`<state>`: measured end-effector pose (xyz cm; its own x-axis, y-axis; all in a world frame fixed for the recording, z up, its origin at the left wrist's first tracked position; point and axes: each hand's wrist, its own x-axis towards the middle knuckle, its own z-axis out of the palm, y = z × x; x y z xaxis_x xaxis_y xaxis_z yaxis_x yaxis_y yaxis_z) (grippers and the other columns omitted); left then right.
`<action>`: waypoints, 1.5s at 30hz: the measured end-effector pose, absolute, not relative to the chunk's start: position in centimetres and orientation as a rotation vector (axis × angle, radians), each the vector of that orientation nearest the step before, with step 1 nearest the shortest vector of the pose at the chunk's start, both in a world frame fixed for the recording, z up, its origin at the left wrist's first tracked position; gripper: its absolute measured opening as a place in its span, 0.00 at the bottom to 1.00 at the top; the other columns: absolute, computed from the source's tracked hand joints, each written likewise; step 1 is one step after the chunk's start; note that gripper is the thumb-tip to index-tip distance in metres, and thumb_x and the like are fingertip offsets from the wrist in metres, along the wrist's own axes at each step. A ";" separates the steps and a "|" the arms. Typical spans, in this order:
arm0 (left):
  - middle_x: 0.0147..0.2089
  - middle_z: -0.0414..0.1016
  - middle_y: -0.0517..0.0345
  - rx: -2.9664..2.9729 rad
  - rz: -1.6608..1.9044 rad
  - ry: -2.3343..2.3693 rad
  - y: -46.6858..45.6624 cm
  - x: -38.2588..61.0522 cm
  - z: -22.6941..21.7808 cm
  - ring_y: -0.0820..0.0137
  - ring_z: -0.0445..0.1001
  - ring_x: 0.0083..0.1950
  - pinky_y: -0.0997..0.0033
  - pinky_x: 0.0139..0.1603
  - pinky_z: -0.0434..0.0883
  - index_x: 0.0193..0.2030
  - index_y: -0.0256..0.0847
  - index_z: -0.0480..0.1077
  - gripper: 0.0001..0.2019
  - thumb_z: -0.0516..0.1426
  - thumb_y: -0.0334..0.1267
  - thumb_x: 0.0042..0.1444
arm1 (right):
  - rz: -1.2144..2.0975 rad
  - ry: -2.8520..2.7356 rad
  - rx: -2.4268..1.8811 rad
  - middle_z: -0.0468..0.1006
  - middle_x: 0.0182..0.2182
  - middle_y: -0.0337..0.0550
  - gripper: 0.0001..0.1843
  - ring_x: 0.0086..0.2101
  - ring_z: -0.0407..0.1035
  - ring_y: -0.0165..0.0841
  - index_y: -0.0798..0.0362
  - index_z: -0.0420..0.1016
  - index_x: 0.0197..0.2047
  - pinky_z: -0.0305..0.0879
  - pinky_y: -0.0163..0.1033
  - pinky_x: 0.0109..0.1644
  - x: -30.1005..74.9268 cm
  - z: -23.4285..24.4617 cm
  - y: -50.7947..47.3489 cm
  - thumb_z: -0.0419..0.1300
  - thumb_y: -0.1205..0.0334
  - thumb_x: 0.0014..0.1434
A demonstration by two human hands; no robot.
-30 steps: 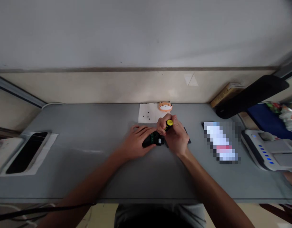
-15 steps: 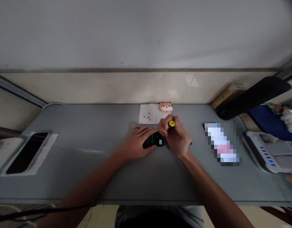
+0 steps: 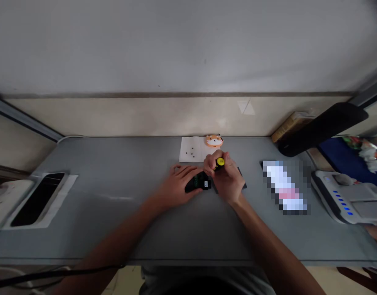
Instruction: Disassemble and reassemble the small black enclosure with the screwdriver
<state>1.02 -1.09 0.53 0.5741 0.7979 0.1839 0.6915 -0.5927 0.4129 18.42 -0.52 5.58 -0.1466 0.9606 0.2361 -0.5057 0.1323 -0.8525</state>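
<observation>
My right hand is wrapped round a screwdriver with a yellow cap, held upright with its tip down on a small black device with a green circuit board. My left hand lies over the left end of that device, fingers curled on it and pressing it to the grey table. A dark flat piece shows just right of my right hand.
A white paper with several tiny black screws lies behind the hands, beside an orange animal-face figure. A blurred-out object lies to the right, then a white machine with blue lights. A black lamp head hangs at right; a dark tray is at left.
The hands stay on the device and screwdriver. My right hand has turned slightly around the handle; the view has shifted a little.
</observation>
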 end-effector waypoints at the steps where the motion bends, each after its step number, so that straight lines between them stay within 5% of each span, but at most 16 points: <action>1: 0.62 0.76 0.51 2.509 0.510 1.229 -1.1 1.0 0.5 0.55 0.72 0.63 0.50 0.69 0.61 0.66 0.48 0.66 0.23 0.58 0.51 0.68 | 1.414 -1.042 -0.575 0.58 0.19 0.36 0.27 0.23 0.52 0.31 0.49 0.68 0.25 0.47 0.41 0.29 18.4 5.6 -0.5 0.55 0.37 0.66; 45: 0.66 0.75 0.52 2.523 0.479 1.104 -0.5 1.1 0.5 0.58 0.71 0.67 0.49 0.73 0.58 0.66 0.48 0.67 0.22 0.54 0.53 0.70 | 1.418 -0.995 -0.562 0.57 0.21 0.35 0.25 0.22 0.52 0.29 0.50 0.69 0.26 0.48 0.39 0.28 18.5 5.4 -0.3 0.55 0.42 0.68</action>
